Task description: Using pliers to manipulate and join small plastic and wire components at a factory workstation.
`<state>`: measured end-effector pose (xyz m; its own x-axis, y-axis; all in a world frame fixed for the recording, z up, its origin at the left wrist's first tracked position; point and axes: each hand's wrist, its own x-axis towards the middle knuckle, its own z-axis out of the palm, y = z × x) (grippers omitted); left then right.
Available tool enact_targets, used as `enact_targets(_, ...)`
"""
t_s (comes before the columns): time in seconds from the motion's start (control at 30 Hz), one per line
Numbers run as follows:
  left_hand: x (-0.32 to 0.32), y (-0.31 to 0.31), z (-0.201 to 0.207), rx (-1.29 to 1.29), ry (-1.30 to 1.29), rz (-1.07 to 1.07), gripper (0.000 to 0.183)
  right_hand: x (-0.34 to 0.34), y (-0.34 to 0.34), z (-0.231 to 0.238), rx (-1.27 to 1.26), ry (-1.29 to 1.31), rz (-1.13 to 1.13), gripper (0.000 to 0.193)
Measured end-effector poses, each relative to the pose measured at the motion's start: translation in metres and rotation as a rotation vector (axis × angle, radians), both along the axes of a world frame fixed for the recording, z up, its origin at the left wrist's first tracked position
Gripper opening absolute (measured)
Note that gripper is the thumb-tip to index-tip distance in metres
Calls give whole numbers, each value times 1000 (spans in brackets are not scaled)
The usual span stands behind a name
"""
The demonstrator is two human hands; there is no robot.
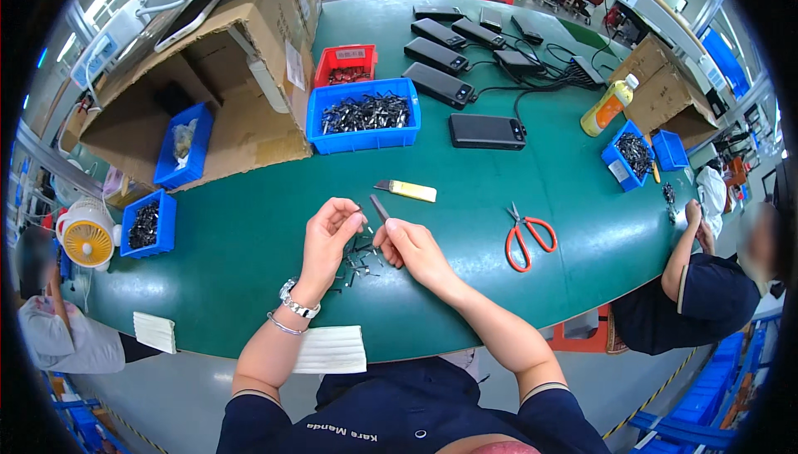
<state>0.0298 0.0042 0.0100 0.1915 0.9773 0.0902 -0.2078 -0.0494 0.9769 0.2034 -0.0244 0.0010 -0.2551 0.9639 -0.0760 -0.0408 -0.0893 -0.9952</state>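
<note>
Narrow grip now, left hand [328, 234] pinching a small dark piece [361, 208], right hand [417, 248] a flat dark-grey strip [379, 207] that, slipping, could knock the piece loose.

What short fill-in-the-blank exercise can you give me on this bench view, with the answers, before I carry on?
1. The silver watch is on the person's ____ wrist.
2. The right hand holds a slim dark tool, and the pliers lie to that hand's ____.
3. The wide tray in front of the red bin is coloured ____.
4. Beside the bottle stands a box made of ____.

Missing words: left; right; blue; cardboard.
</note>
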Motion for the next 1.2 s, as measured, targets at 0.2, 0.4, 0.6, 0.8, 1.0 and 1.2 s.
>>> enact_targets(0.2, 6, -10, 7, 20, 1, -13, 11, 4, -7, 9, 2, -60, -9, 43)
enact_targets(0.4, 3, -11, 7, 55, 7, 47, 9, -2, -7, 5, 19, -61, 27, 43)
enact_targets(0.6, 2, -7, 5, 43, 66, 75, 9, 6, -7, 7, -49, -3, 72, 44)
enact_targets(0.8, 0, -8, 6, 48, -7, 12, 11, 3, -10, 16, -92, -9, 116, 45)
enact_targets(1.0, -1, -7, 3, 38, 7, 13, 12, 4, -15, 17, -125, -52, 138, 45)
enact_targets(1.2, -1, -6, 1, 81, 24, 60, 11, 2, -17, 15, -125, -69, 143, 45)
